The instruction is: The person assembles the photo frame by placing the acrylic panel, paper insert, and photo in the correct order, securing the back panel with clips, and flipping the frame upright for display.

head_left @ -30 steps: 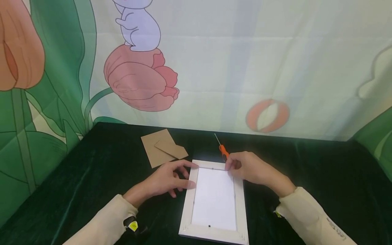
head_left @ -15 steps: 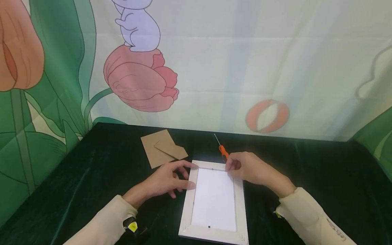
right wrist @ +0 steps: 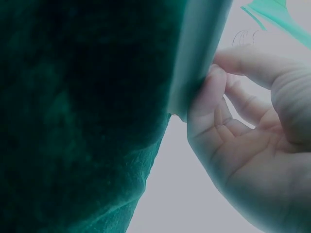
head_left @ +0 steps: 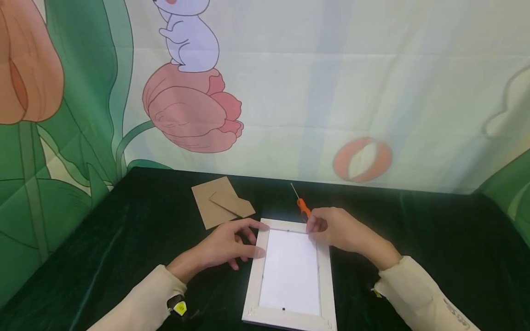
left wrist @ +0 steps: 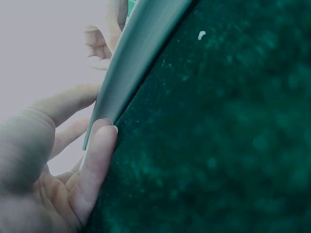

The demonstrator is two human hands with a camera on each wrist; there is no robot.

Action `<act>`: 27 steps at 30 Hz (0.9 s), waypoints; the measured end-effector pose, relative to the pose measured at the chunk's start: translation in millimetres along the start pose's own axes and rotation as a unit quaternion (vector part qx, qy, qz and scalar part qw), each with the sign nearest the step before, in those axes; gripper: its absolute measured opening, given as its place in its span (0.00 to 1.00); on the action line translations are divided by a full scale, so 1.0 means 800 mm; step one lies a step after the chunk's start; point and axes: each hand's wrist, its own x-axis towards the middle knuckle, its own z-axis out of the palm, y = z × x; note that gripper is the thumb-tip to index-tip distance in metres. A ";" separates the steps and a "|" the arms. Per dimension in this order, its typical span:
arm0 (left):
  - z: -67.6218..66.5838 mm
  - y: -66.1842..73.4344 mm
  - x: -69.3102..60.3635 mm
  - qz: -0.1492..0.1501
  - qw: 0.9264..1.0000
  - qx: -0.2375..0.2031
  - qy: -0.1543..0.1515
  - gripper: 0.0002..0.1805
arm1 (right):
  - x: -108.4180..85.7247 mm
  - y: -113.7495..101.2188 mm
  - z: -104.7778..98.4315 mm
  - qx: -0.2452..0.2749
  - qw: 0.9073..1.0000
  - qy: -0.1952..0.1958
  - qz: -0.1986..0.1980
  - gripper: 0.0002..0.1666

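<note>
Picture frame [head_left: 326, 276], white, lying back side up on the table [head_left: 145, 220], between both hands and close to the person. Filled across its opening by a plain white sheet [head_left: 290, 271], with small dark tabs [head_left: 283, 309] along the inner edges. Touched on its left side by the left hand [head_left: 227, 241], with thumb partway down, index finger at the upper left corner, a wide gap between these two, and the other fingers loosely bent beside the frame; wrapped around nothing. Touched at the upper right corner by the right hand [head_left: 339, 227], with fingers bent and tips drawn close together; cannot tell whether pinching the frame or only resting on it. Just beyond the top edge, near the right hand, a screwdriver [head_left: 302, 207] with orange handle toward the frame and thin shaft pointing away. Farther left, beyond the left hand, two pieces of brown board: a larger piece [head_left: 207, 207] flat on the table, and a smaller piece [head_left: 236, 205] partly over it. Over both forearms, cream sleeves [head_left: 422, 294]. Under everything, dark green cloth, with a small white speck [left wrist: 201, 35] visible from the left wrist. Behind the table, a pale backdrop [head_left: 281, 69] printed with large flowers, green leaves and a white animal.
</note>
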 end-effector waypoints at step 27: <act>0.001 0.001 0.002 -0.002 1.000 -0.005 0.002 0.32 | 0.000 0.002 -0.002 -0.001 1.000 -0.006 -0.017 0.08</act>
